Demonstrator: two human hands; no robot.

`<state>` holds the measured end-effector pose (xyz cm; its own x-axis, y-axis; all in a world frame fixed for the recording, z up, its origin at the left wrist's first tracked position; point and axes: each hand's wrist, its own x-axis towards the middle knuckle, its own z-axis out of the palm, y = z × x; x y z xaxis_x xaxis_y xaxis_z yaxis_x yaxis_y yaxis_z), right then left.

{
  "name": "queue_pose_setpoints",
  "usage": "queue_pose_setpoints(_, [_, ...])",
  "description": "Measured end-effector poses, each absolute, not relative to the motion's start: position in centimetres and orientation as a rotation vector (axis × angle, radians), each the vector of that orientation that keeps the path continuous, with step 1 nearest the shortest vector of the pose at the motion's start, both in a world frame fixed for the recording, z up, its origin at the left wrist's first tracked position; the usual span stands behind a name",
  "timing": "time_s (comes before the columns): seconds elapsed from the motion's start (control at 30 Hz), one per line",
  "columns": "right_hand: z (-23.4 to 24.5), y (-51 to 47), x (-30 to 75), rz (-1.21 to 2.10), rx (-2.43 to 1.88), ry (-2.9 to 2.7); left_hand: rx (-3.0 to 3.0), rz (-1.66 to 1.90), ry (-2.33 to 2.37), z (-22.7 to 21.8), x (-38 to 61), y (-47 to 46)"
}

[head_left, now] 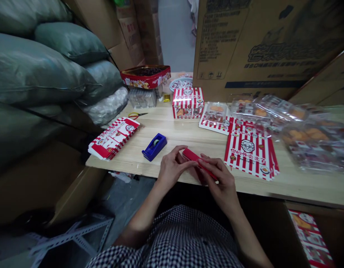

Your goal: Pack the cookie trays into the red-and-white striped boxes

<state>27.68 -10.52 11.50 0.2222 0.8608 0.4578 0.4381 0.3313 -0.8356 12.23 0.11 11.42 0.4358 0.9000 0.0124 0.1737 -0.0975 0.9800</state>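
Observation:
Both hands hold a flat red carton (196, 160) at the near edge of the wooden table (188, 134). My left hand (172, 167) pinches its left end with fingers curled. My right hand (220, 178) grips its lower right part, fingers closed over it. A blue tape dispenser (154, 146) sits just left of my left hand. A pile of flat red-and-white striped cartons (251, 154) lies right of my right hand.
Another stack of flat cartons (113, 137) lies at the table's left edge. A folded striped box (187, 102), a red tin (146, 76), scissors (137, 115) and clear packs of snacks (300, 126) lie farther back. Large cardboard boxes (261, 44) and grey sacks (43, 67) surround the table.

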Motion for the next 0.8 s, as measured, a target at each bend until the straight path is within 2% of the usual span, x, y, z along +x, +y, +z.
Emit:
queue_pose_setpoints(0.1, [11.8, -10.5, 27.8, 0.503, -1.27, -1.413, 1.903, 0.825, 0.892, 12.1, 11.2, 1.9])
queue_pose_setpoints(0.27, [11.3, -12.0, 28.6, 0.531, -1.327, -1.342, 2.017, 0.697, 0.698, 13.5, 10.8, 1.8])
queue_pose_setpoints(0.4, [10.8, -15.8, 29.4, 0.505, -1.352, -0.832, 2.187, 1.04, 0.661, 13.9, 11.4, -1.6])
queue_pose_setpoints(0.47, [11.2, -17.9, 29.5, 0.619, -1.264, -0.624, 2.3, 1.241, 0.491, 13.1, 12.2, -3.1])
queue_pose_setpoints(0.57, [12.4, -20.6, 29.8, 0.766, -1.188, -0.408, 2.478, 1.293, 0.114, 11.1, 14.9, -5.4])
queue_pose_setpoints(0.67, [13.6, -23.6, 31.3, 0.649, -1.182, -0.189, 2.485, 1.131, -0.23, 9.6, 18.8, -8.1])
queue_pose_setpoints(0.8, [14.3, -31.3, 36.9, 0.406, -1.245, -0.012, 2.41, 1.01, -0.233, 9.6, 22.2, -9.6])
